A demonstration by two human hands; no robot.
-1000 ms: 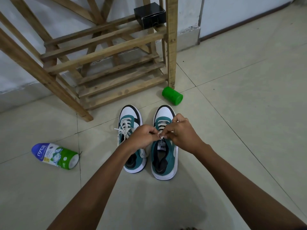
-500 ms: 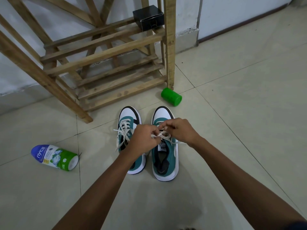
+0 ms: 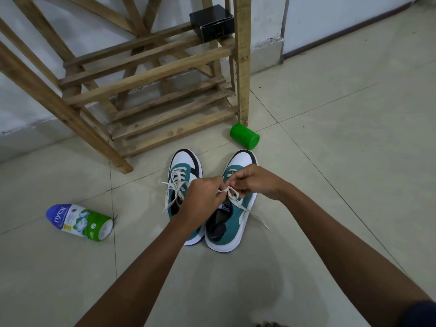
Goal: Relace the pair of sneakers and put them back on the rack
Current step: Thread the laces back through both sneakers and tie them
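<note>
both forearms reach in from the near edge, hands close together over the right sneaker [image 3: 232, 208]. left hand [image 3: 203, 194] and right hand [image 3: 256, 181] each pinch the white lace [image 3: 230, 192] above the tongue, fingers curled, a small loop showing between them; one loose end [image 3: 259, 220] trails off the shoe's right side onto the tiled floor [image 3: 330, 161]

left sneaker [image 3: 182, 175] sits just beside it, soles touching or nearly so, laced, its bow ends splayed. both shoes on the floor, toes toward the wooden rack [image 3: 151, 90], not yet on it

off left, a powder bottle [image 3: 79, 221] on its side. beyond the toes, a green cylinder [image 3: 245, 138] lying near the rack's right post. black box [image 3: 211, 22] on an upper slat

judgement: knot on the right shoe being formed. risks – loop slipping from the pinch if the ends are pulled unevenly; trailing end caught under the sole; green cylinder could get knocked and roll when the shoes go to the lower slats
</note>
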